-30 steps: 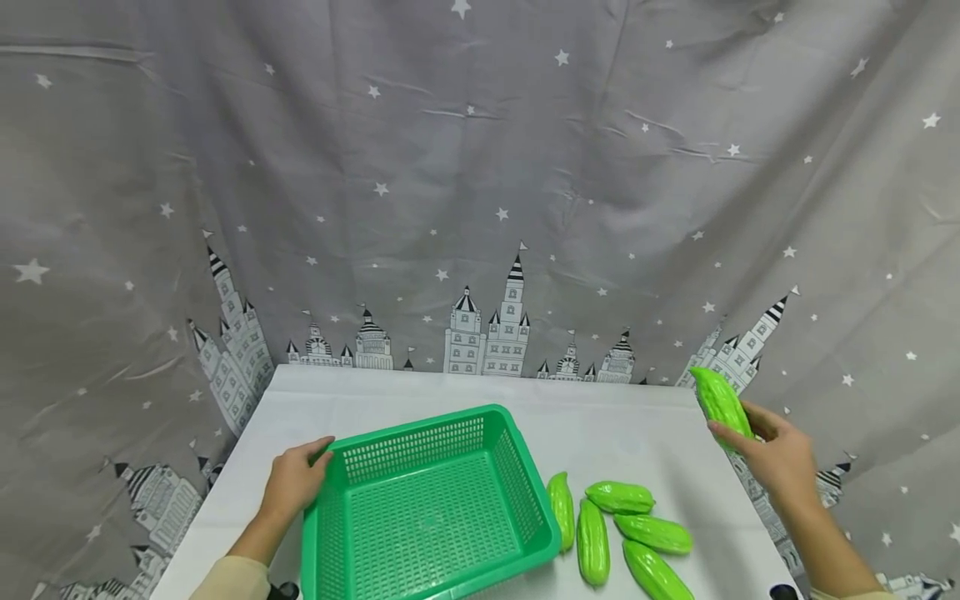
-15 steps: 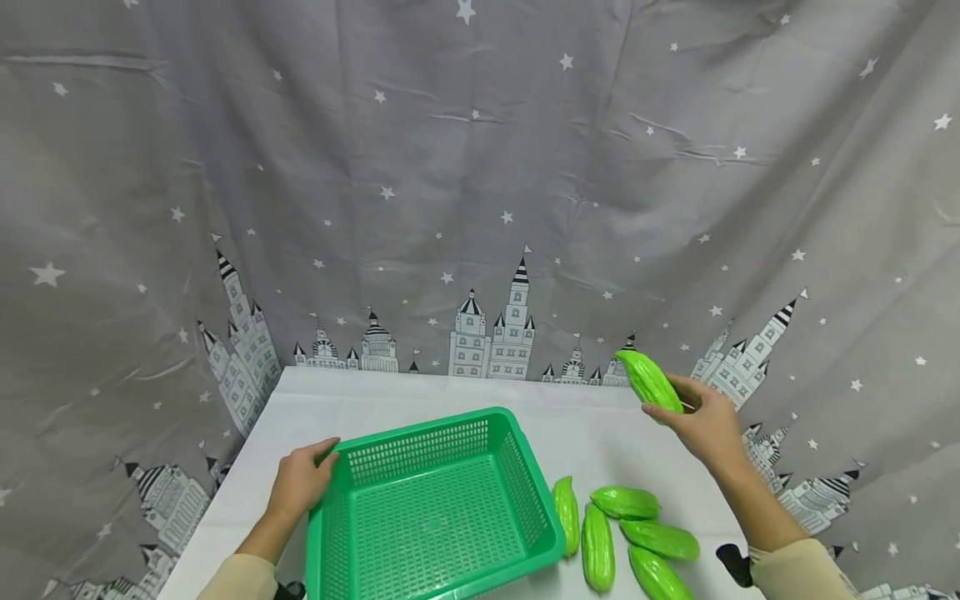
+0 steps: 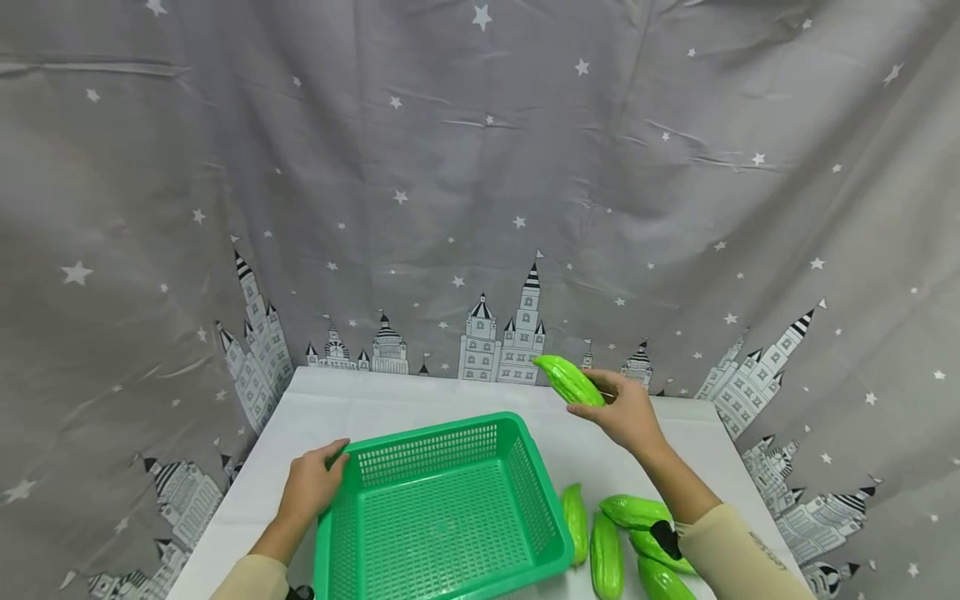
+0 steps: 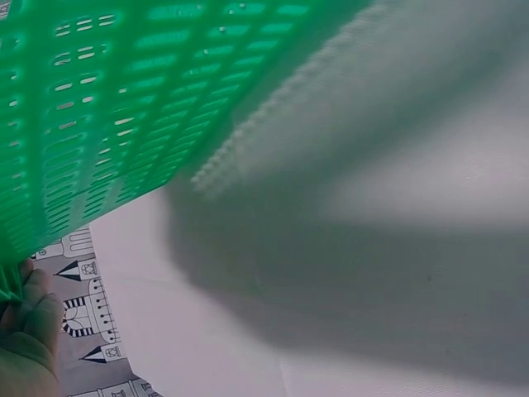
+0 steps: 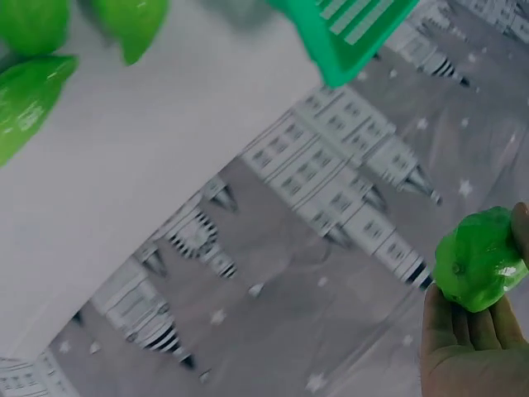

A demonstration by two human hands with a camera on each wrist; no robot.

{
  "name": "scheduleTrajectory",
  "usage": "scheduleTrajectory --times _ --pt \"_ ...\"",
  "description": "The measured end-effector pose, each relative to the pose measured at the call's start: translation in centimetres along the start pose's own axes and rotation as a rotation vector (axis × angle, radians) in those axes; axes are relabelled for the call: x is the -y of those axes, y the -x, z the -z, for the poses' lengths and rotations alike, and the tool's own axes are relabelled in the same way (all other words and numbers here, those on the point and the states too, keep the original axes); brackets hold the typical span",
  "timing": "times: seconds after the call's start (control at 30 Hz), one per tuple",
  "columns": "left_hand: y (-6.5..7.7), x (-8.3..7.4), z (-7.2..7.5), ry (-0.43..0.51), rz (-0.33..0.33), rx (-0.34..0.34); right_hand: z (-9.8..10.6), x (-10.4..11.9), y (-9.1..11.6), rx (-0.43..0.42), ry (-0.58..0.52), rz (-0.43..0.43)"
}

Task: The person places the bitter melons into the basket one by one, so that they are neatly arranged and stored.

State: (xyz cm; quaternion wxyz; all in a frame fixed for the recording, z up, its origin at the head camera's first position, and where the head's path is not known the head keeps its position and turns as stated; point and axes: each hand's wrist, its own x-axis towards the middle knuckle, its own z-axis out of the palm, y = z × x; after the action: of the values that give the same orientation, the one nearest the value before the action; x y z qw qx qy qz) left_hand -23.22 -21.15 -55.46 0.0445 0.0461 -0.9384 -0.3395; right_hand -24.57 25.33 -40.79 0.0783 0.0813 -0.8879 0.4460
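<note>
My right hand (image 3: 626,417) holds a bright green, ridged bitter melon (image 3: 568,381) between thumb and fingers, raised beyond the far right corner of a green plastic basket (image 3: 558,546). In the right wrist view the blunt end of this bitter melon (image 5: 475,260) faces the camera, with fingers beneath it. My left hand (image 3: 313,483) grips the basket's rim at the far left corner; the left wrist view shows its fingers curled at the perforated basket wall (image 4: 124,107). Nothing lies in the visible part of the basket.
Several more bitter melons (image 3: 606,557) lie on the white table (image 3: 420,392) right of the basket, partly covered by my right forearm. A grey curtain (image 3: 480,167) printed with stars and castles hangs behind the table.
My right hand has carried the bitter melon leftward from above the table's right edge to near the basket's far right corner. My left hand stays on the rim. The head view has shifted slightly.
</note>
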Motion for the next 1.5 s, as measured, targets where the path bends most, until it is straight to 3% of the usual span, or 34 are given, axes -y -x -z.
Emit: scheduleTrajectory --times 0.5,0.93,1.5 --pt "0.8 0.0 -0.1 0.006 -0.007 -0.063 -8.5 4.2 -1.7 0.181 -0.097 0.077" --pt "1.1 0.5 0.0 0.015 -0.016 -0.082 -15.5 6.4 -1.7 0.398 -0.047 0.165" --pt "1.1 0.6 -0.5 0.035 -0.071 -0.120 -23.5 4.5 -0.9 0.608 -0.029 0.142"
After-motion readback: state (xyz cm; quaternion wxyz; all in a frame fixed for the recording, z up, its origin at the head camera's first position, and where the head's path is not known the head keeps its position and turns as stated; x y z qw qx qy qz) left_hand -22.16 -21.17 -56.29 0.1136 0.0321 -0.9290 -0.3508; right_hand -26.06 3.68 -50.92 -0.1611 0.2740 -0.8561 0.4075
